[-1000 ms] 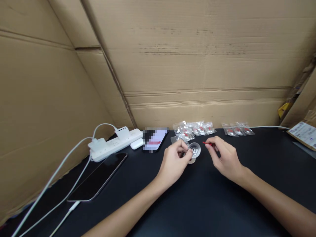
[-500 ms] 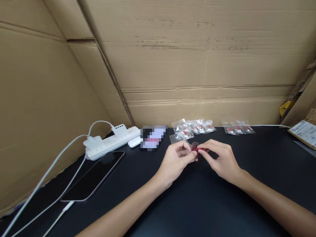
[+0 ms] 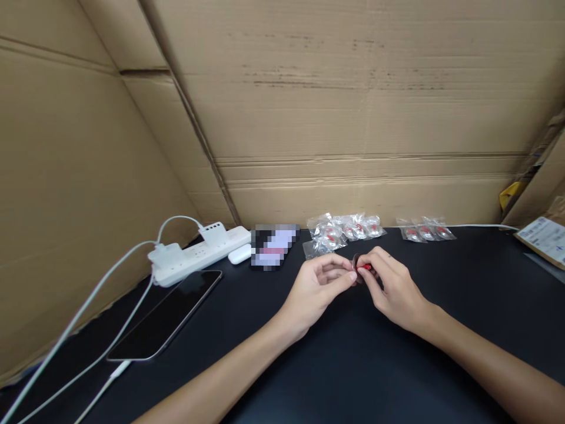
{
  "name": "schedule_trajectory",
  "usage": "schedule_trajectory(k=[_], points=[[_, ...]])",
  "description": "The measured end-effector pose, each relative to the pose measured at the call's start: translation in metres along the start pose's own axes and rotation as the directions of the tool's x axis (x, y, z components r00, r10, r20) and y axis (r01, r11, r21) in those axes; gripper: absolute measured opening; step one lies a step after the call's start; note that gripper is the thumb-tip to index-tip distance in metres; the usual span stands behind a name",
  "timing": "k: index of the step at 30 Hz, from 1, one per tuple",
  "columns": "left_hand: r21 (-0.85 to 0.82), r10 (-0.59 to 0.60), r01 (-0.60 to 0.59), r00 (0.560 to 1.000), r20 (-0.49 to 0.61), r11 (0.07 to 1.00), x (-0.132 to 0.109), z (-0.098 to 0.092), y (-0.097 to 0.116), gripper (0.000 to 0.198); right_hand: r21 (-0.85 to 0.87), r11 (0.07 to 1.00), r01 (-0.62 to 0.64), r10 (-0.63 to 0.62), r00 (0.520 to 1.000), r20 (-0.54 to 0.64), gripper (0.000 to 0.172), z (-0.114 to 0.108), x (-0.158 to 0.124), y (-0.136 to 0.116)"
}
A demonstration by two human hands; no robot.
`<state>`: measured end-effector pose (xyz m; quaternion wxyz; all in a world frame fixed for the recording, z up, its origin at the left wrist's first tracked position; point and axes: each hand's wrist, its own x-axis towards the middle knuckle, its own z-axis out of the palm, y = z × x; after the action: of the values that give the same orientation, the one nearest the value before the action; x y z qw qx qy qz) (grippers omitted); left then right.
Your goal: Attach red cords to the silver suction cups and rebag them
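In the head view, a small round disc is pinched edge-on between the thumb and fingertips of the left hand, whose fingers are curled narrowly around it. A small red piece is gripped between the fingertips of the right hand, also closed tight, and is pressed against the disc. The two hands meet at the disc, just above the black surface.

Just beyond the disc, a cluster of clear bags with red parts inside is seen lying against the foot of the cardboard wall. A second, smaller row of bags lies to the right of the disc, farther back. To the left of the disc a blurred phone is laid flat, then a white earbud case and a white power strip with a plug and white cables trailing toward the near left. A dark tablet is laid well to the left of the disc, nearer the person. Far right of the disc, a labelled carton is seen at the surface's edge.

Between the disc and the bags little room is left. Nearer than the disc, the surface is occupied only by the forearms. The work area is closed in by cardboard at the back and left.
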<state>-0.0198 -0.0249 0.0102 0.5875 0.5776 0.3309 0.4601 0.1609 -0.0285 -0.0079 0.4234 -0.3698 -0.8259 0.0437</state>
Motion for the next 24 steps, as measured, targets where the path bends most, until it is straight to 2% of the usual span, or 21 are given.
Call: schedule_trajectory(k=[3,7,14,21,22,24], points=[[0.018,0.022,-0.022,1.000,0.000,1.000,0.000,0.000,-0.001,0.017,-0.043,0.999,0.007,-0.008,0.999,-0.033,0.016,0.000,-0.001,0.000],[0.005,0.028,-0.028,0.999,-0.016,1.000,0.003,-0.001,-0.004,0.021,0.024,1.000,0.008,-0.006,0.996,-0.088,0.016,0.001,-0.002,-0.002],[0.000,0.041,-0.041,0.999,-0.033,0.999,0.006,-0.004,-0.006,0.022,0.120,0.990,0.069,-0.062,0.996,-0.062,0.020,0.003,-0.002,-0.004],[0.006,0.052,-0.052,0.999,-0.016,0.999,0.004,-0.002,-0.001,0.024,0.212,0.976,-0.058,0.071,0.996,-0.057,0.012,-0.002,0.005,-0.011],[0.021,0.054,-0.054,0.998,-0.017,0.998,0.004,-0.002,0.000,0.025,0.255,0.963,-0.090,0.110,0.992,-0.062,0.015,-0.002,0.005,-0.011],[0.054,0.059,-0.058,0.998,-0.009,0.997,0.004,-0.003,0.003,0.026,0.386,0.908,-0.165,0.197,0.979,-0.045,0.034,0.001,0.006,-0.009]])
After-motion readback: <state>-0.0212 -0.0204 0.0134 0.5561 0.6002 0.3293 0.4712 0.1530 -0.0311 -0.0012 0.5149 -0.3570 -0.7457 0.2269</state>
